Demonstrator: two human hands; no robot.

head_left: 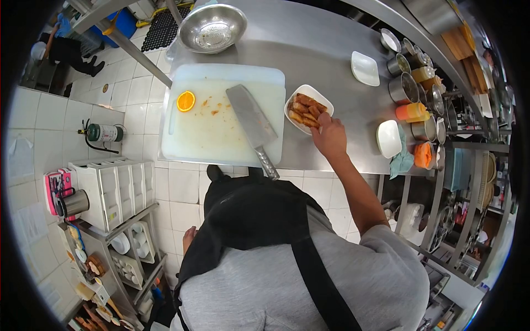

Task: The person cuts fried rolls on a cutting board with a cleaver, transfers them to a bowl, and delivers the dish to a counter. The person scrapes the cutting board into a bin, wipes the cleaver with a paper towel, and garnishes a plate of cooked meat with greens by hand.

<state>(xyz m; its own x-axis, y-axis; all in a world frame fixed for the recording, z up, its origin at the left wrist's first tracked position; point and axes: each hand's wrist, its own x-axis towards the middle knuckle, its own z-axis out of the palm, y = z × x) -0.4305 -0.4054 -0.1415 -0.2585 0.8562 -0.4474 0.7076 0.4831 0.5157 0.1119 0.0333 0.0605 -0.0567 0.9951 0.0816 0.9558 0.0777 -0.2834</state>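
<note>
My right hand [330,138] reaches over the near rim of a white bowl [327,101], its fingers closed on one of the browned fried strips [306,110] in it. My left hand [189,237] hangs low at my side, mostly behind the apron, so its fingers hardly show. Left of the bowl, a broad cleaver [251,113] lies on a white cutting board [187,140], its metal handle [267,163] jutting past the near edge. An orange half [186,101], cut face up, rests on the board among brown crumbs [214,108].
A steel mixing bowl [212,27] stands behind the board on the steel table [298,41]. White dishes [365,69], a green cloth [403,159], metal pots [403,88] and sauce bottles [409,112] line the right. A person [69,52] is at far left.
</note>
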